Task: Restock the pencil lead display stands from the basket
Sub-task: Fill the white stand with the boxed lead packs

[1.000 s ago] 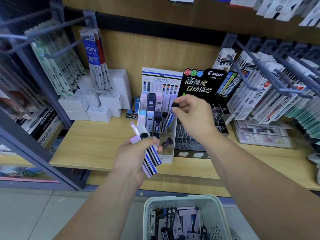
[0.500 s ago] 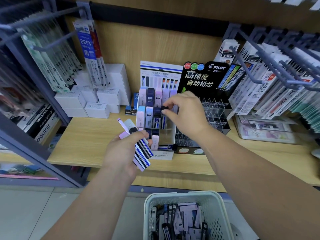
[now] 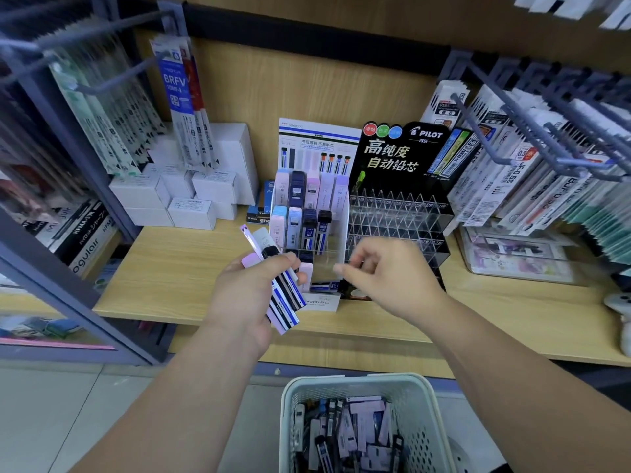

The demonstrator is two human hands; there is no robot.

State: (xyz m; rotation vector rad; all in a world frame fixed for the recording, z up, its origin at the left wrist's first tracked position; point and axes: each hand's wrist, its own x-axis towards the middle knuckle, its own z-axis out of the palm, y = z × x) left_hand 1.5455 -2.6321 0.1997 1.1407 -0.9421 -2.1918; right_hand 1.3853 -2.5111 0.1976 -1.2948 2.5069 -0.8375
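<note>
My left grip (image 3: 244,298) is clenched round a fanned bundle of lead cases (image 3: 285,295), lilac, black and blue-striped, held just in front of the shelf (image 3: 177,268). My right grip (image 3: 389,278) hangs at 3 o'clock of the left one. Its fingers are loosely curled and I see nothing between them. Its forefinger points toward the bundle, near it but apart.

At 12 o'clock of both grips is the white stand (image 3: 339,247). Its back row looks full. The middle row holds four cases with a gap at its 3 o'clock end. The front row shows only a couple, partly hidden behind my bundle. Just beside it at 3 o'clock is the black stand (image 3: 399,213), whose clear pockets look empty as far as I can tell. At 6 o'clock, below the shelf edge, the basket (image 3: 423,401) holds a heap of cases (image 3: 351,428).

I judge the job less than half done. The white stand is partly filled and the black one not yet begun, and the bundle in my hand and the whole heap below are yet to be placed. My next move is probably to pick one case from the bundle and slot it into the white stand
</note>
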